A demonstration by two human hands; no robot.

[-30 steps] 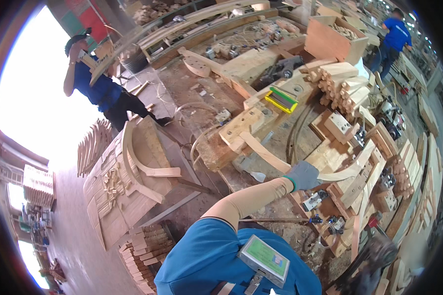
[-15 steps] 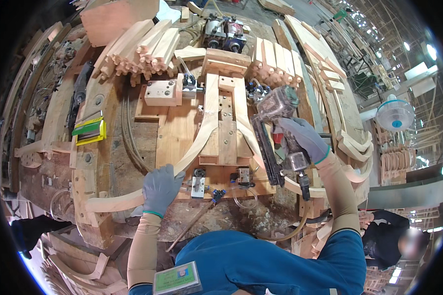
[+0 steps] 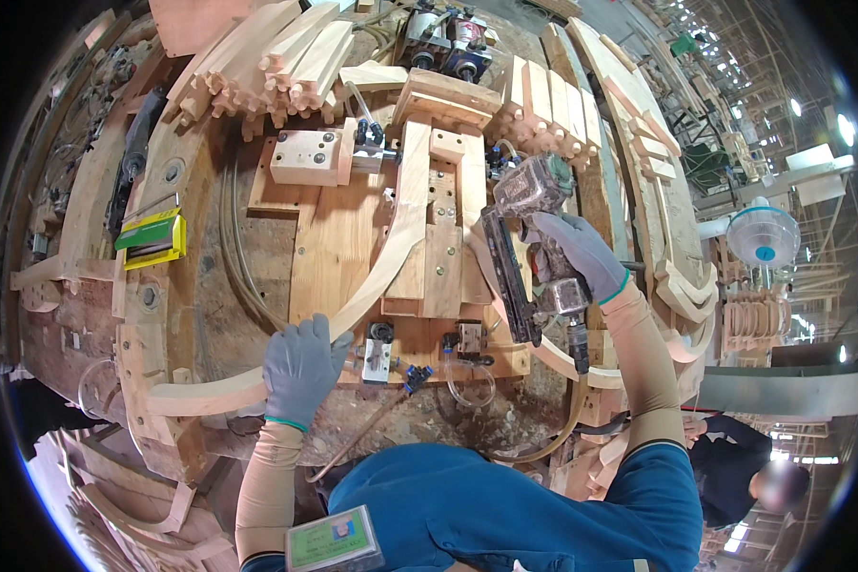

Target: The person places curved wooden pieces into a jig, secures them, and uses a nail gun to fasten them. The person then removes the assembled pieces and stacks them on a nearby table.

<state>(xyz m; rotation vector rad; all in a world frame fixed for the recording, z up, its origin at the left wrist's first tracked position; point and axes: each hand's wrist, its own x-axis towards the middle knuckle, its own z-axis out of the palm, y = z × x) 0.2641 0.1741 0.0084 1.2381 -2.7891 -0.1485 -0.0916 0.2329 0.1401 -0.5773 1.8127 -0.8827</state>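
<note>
My left hand (image 3: 303, 372), in a grey glove, is wrapped round a long curved wooden piece (image 3: 381, 272). This piece runs from the lower left up into a wooden jig (image 3: 338, 248). In my gloved right hand (image 3: 586, 255) is a worn, dark nail gun (image 3: 534, 186), gripped by its handle. It is held over the right side of the jig, covering part of a second curved wooden piece (image 3: 601, 377). The gun's hose fitting points down toward me. Whether its nose touches wood I cannot tell.
Stacks of wooden sticks (image 3: 291, 57) and more wooden pieces (image 3: 548, 100) lie behind the jig. Small pneumatic clamps (image 3: 377, 357) with hoses sit at its near edge. A green and yellow packet (image 3: 153, 238) lies left. A fan (image 3: 763, 234) and another person (image 3: 734, 467) are right.
The view has shifted slightly, and the nail gun sits a little closer to the jig's middle. Both hands keep their holds.
</note>
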